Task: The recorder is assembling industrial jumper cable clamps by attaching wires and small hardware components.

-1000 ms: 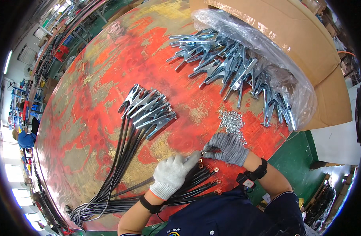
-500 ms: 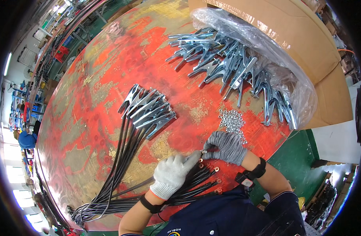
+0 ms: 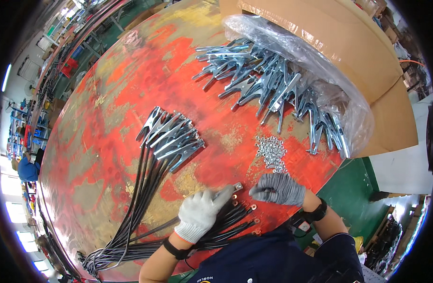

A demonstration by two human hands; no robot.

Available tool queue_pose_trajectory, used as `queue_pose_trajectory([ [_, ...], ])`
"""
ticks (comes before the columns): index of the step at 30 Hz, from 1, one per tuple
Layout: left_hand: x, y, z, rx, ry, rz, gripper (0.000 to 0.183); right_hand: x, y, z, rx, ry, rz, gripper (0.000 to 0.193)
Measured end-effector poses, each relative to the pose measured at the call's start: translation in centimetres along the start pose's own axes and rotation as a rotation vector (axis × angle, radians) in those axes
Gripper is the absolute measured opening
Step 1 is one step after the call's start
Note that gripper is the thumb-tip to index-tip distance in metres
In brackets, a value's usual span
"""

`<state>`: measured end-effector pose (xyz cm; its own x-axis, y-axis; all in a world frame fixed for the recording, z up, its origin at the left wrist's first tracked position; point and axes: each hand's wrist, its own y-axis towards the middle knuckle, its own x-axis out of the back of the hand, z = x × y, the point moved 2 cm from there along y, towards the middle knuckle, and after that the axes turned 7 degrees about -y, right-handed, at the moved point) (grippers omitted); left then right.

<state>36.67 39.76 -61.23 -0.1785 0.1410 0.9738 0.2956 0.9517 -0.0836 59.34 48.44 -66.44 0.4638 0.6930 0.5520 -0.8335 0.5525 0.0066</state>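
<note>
My left hand (image 3: 198, 213), in a white knit glove, is closed on a black cable. A flat silvery cable lug (image 3: 238, 186) with a round mark in its middle sticks out past the fingertips. To its right, apart from the lug, is my right hand (image 3: 279, 189) in a grey glove, fingers drawn together; whether anything small is in them is hidden. A loose pile of small metal nuts (image 3: 271, 152) lies just beyond the right hand. Below my hands, more black cables (image 3: 228, 224) end in copper-coloured ring lugs (image 3: 253, 207).
Metal spring clamps (image 3: 171, 134) with cables attached lie left of centre. A large heap of loose clamps (image 3: 268, 80) spills from clear plastic (image 3: 353, 104) in a cardboard box (image 3: 339, 42). The red, worn table (image 3: 98, 165) curves round. Another person (image 3: 28, 169) is far left.
My right hand has drawn away from the lug, to the right and nearer me, and its fingers have closed together. The left hand keeps hold of the cable, and the lug now shows plainly.
</note>
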Motion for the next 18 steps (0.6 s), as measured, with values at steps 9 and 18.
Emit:
queue_pose_trajectory([
  [9,0.0,-0.2,0.2,-0.009,0.038,-0.029,0.043,0.1,0.8,1.5,-0.15,0.319,0.118,0.046],
  [18,1.1,2.7,3.8,-0.168,0.071,-0.257,0.038,0.6,-2.0,1.1,-0.357,0.522,-0.011,0.028],
])
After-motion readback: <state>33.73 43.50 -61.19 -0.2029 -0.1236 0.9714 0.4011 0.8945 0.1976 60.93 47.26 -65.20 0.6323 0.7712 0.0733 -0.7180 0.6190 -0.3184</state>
